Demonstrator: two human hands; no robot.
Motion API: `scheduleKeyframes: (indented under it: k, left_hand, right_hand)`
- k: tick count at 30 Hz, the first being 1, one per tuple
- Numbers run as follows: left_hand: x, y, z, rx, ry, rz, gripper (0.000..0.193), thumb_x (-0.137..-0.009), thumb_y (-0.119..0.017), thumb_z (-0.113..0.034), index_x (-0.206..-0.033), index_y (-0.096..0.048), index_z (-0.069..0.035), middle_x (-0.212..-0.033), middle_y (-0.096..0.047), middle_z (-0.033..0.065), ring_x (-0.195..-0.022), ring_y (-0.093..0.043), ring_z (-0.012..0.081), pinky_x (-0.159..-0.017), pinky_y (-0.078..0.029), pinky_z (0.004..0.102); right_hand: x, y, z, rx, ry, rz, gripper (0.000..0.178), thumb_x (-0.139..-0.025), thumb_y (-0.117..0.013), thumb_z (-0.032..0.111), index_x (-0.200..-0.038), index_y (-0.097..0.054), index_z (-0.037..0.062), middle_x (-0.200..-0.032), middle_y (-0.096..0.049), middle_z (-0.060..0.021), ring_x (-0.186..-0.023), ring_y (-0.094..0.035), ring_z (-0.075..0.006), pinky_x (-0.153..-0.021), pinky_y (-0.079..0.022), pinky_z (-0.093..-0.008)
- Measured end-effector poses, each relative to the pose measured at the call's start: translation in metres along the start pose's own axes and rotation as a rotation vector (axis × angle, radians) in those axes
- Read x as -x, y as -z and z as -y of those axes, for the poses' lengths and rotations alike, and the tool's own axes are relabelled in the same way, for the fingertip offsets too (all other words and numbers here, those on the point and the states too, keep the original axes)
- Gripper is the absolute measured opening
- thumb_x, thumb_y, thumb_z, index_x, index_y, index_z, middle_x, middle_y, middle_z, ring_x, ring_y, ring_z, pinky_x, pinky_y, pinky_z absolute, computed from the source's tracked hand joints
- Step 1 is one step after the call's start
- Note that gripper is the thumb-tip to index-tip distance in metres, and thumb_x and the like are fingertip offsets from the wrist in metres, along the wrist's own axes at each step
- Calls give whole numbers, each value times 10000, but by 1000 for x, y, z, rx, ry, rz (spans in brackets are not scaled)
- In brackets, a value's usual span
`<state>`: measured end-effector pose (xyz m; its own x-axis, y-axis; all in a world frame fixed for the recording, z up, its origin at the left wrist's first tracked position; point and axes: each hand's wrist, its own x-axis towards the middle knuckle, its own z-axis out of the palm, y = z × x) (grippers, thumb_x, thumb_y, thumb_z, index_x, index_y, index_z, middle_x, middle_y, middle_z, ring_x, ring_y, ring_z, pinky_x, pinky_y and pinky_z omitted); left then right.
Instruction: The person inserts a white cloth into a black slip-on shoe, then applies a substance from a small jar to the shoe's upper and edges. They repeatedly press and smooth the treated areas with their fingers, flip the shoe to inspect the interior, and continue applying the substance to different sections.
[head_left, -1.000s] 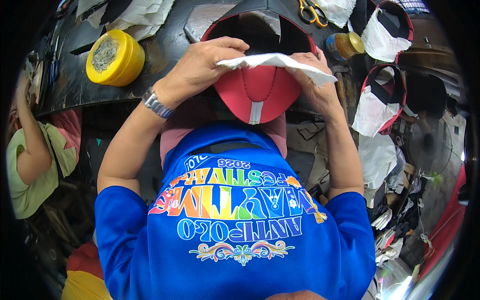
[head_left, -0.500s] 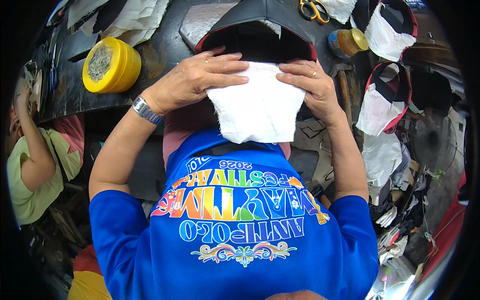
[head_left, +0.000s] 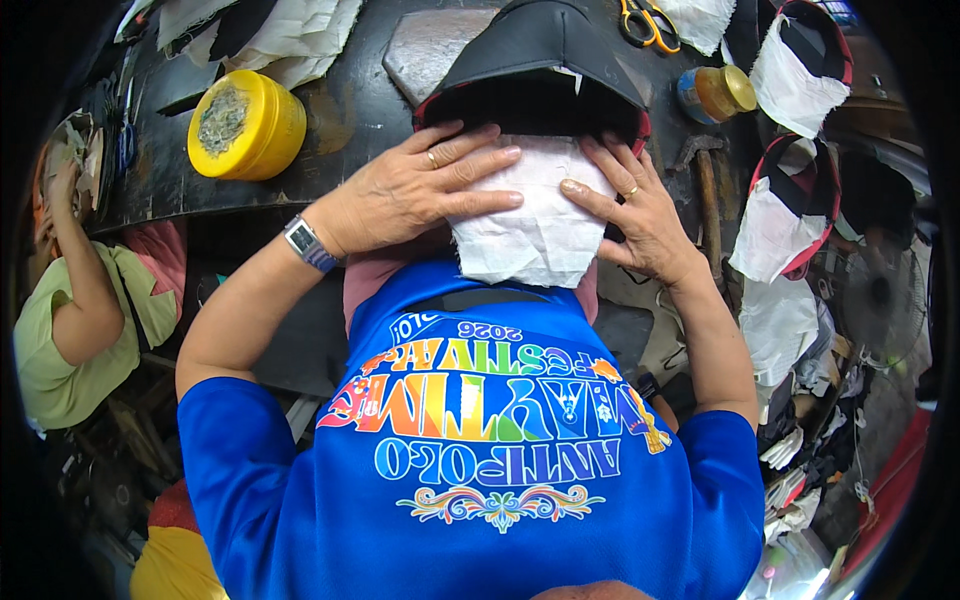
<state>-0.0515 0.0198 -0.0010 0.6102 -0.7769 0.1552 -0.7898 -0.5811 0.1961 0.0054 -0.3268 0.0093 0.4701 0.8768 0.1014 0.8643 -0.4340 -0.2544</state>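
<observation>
A black leather-like piece with red edging [head_left: 545, 60], shaped like a shoe upper, stands at the table's near edge with its hollow side toward me. White cloth [head_left: 525, 225] hangs from its lower rim over my lap. My left hand [head_left: 440, 180] lies on the left part of the cloth, fingers stretched and a little apart. On the right part rests my right hand [head_left: 635, 210], its fingers spread and the thumb held away. Both sets of fingertips are close to the rim. Neither hand is closed round anything.
A yellow tub [head_left: 250, 125] stands left on the dark table [head_left: 340, 100]. Orange-handled scissors [head_left: 650, 22], a gold-lidded jar [head_left: 715, 93] and a hammer [head_left: 708, 190] lie to the right. Similar red-edged pieces [head_left: 785, 225] hang farther right. Another person [head_left: 85, 310] sits at left.
My fingers have spread out flatter over the cloth, and the right hand has turned with its fingers pointing up. The cloth looks more creased. The whole view has shifted slightly.
</observation>
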Motion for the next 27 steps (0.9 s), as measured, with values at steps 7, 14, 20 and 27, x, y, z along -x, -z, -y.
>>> scheduleKeyframes:
  k: [7,14,20,27]
  left_hand:
    - [-8,0,13,117,35,-182,545,-953,-551,-68,-1444,-582,-303,-1544,-510,86,-1457,-441,301,-1227,-301,467]
    - [-21,7,53,91,58,-92,545,-955,-629,-395,-1487,-536,-317,-1602,-428,82,-1508,-348,301,-1267,-209,501]
    - [-14,10,43,137,1,-64,723,-812,-626,-749,-1428,-592,-370,-1604,-418,74,-1533,-264,355,-1265,-146,553]
    - [-40,23,24,244,94,-218,316,-906,-722,-411,-1071,-779,-146,-1243,-673,108,-1277,-569,327,-1074,-459,459]
  right_hand:
    - [-19,-1,-2,37,-71,-86,634,-850,-681,160,-1451,-576,334,-1593,-427,-86,-1467,-372,-357,-1126,-336,-619]
    - [-33,13,-10,76,-199,46,795,-785,-751,308,-1529,-475,354,-1660,-305,-114,-1507,-304,-388,-1173,-243,-674]
    - [-28,9,-1,53,-255,124,884,-766,-792,477,-1558,-419,359,-1696,-210,-104,-1558,-180,-387,-1206,-188,-678]
    - [-28,7,0,75,-225,80,906,-746,-803,343,-1560,-405,376,-1684,-236,-114,-1543,-227,-381,-1190,-208,-699]
